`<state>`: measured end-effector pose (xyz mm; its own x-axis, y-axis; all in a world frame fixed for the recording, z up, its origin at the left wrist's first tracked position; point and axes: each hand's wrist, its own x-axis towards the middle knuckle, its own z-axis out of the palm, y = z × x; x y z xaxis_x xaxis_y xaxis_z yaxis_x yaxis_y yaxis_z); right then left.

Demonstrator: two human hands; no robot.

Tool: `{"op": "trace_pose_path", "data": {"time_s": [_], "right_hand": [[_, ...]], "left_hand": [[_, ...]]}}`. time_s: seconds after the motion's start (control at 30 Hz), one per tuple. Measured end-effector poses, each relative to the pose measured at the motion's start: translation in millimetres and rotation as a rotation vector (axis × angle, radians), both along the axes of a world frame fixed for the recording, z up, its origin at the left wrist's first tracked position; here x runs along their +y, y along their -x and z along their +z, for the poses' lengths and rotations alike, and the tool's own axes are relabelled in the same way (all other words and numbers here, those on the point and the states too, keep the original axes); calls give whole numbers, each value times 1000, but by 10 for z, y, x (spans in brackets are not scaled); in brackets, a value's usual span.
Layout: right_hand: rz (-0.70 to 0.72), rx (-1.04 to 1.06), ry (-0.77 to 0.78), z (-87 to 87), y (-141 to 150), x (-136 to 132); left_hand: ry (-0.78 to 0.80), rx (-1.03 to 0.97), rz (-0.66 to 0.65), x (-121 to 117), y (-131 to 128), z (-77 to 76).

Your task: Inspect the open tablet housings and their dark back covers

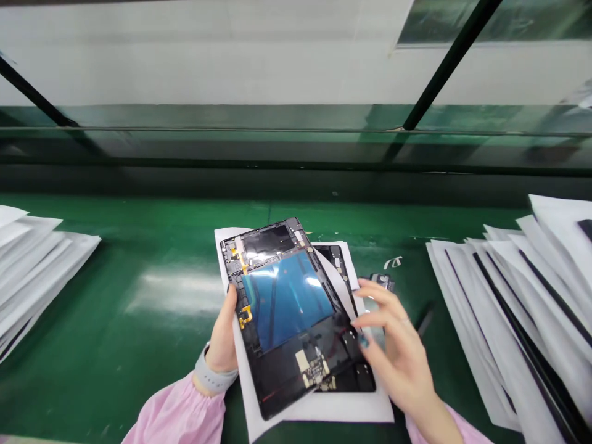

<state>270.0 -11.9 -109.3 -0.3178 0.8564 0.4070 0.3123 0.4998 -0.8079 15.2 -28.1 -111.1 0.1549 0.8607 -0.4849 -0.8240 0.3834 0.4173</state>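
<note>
Glossy green tabletop (pixel 152 376) with a soft light reflection (pixel 180 293), two slanted black bars (pixel 451 65), pale expanse (pixel 208 55) beyond.

This looks like an electronics workshop: in the lower centre of the frame, a flat black tablet-like device with a shiny blue panel (pixel 287 302) lies open, circuitry exposed, above a smooth green worktop (pixel 115 357). Layered white sheets with thin dark slabs between them (pixel 481 308) pile up at lower right, another stack of white sheets (pixel 46 265) at the left edge.
</note>
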Motion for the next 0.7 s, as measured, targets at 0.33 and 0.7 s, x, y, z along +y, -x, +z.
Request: {"op": "trace_pose_path", "data": {"time_s": [0.33, 0.7], "right_hand": [[75, 149, 642, -37, 116, 60], [-13, 86, 538, -85, 141, 17]], "left_hand": [[-48, -69, -110, -48, -12, 9], [-110, -149, -181, -6, 14, 61]]}}
